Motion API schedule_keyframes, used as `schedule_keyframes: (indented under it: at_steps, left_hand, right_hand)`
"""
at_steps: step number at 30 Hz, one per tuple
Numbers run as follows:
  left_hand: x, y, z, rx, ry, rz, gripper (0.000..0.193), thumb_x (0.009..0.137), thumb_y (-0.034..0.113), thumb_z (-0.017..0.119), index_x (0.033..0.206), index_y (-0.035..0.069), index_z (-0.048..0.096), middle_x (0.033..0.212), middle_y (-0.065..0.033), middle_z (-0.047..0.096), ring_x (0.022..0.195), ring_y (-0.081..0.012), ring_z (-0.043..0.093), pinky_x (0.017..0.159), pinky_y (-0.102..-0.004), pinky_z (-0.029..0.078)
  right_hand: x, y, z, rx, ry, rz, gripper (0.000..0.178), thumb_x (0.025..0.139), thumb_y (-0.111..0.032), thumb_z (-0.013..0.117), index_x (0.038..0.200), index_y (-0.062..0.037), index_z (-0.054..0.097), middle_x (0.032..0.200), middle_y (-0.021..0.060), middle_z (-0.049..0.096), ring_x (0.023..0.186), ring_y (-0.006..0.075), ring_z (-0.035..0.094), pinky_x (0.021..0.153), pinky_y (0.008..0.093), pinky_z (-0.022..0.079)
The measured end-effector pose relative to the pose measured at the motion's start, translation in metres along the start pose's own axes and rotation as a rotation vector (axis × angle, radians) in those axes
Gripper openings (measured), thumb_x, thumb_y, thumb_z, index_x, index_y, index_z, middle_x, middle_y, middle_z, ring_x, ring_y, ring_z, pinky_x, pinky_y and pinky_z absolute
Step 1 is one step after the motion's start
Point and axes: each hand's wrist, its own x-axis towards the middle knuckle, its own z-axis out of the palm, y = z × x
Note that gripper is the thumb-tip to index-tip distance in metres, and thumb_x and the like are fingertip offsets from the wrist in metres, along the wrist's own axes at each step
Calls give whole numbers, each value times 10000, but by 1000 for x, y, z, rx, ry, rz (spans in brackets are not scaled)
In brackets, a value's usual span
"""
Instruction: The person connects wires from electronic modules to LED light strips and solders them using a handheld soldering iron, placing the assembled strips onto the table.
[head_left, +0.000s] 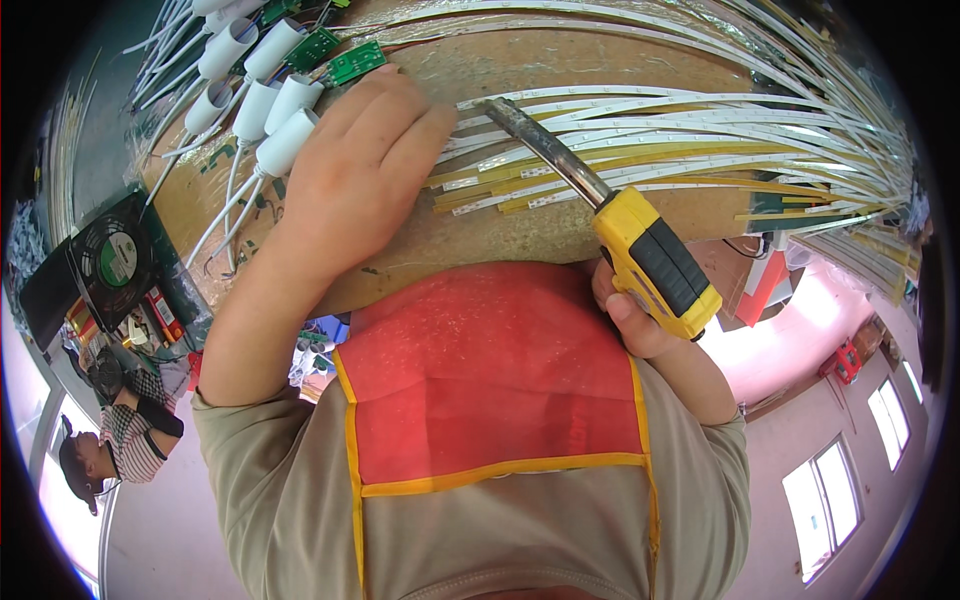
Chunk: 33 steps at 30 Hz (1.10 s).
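My left hand (365,165) is over the brown bench board, its fingers curled and the tips hidden beneath it. Beside its fingertips lies a small green circuit board (356,62), touching or nearly touching them. What the fingers hold, if anything, is hidden. My right hand (640,318) is closed around a yellow and black soldering gun (660,265). Its dark metal shaft points up and left, the end over white LED strips (620,115) close to my left hand. White plastic tubes (287,143) with white wires stand left of my left hand.
The brown board (480,235) ends at my red apron (490,370). LED strips fan out to the far right. A black fan (115,258) stands at the left edge. Another person (125,440) is at the far left. Windows (825,505) show at lower right.
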Motion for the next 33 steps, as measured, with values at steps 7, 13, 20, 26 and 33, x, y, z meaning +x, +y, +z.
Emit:
schedule_keyframes:
  at_steps: [7, 13, 20, 26, 33]
  left_hand:
    - [1, 1, 2, -6, 4, 13, 263, 744, -53, 699, 1000, 10, 692, 987, -132, 635, 953, -317, 668, 943, -438, 568]
    - [1, 2, 1, 0, -19, 8, 284, 734, -43, 694, 1012, 13, 679, 984, -123, 625, 971, -313, 659, 959, -432, 559]
    - [2, 3, 1, 10, -27, 4, 282, 737, -34, 691, 1014, 13, 674, 983, -122, 621, 969, -314, 652, 965, -432, 553]
    - [2, 3, 0, 7, -40, 0, 282, 738, -28, 682, 1017, 11, 671, 984, -124, 621, 969, -317, 651, 972, -434, 548]
    - [3, 4, -1, 16, -48, -5, 287, 738, -28, 685, 1022, 13, 667, 989, -125, 622, 972, -321, 651, 974, -431, 547]
  right_hand:
    - [2, -3, 0, -61, 14, -24, 255, 901, -261, 702, 985, -39, 608, 826, 72, 605, 734, 250, 592, 667, 362, 475]
    - [4, -5, -2, -145, -96, -26, 239, 893, -304, 686, 838, -88, 601, 773, 80, 592, 720, 316, 588, 627, 400, 467]
    - [8, -8, 1, -225, -81, -59, 211, 887, -279, 682, 839, -88, 609, 794, 95, 606, 743, 345, 598, 630, 419, 470]
    - [4, -5, 6, -156, 41, -82, 203, 883, -263, 690, 864, -77, 611, 818, 95, 618, 751, 342, 605, 633, 414, 472]
    - [3, 2, -2, -76, -62, -59, 210, 868, -224, 720, 891, -54, 599, 782, 73, 603, 715, 274, 593, 635, 371, 475]
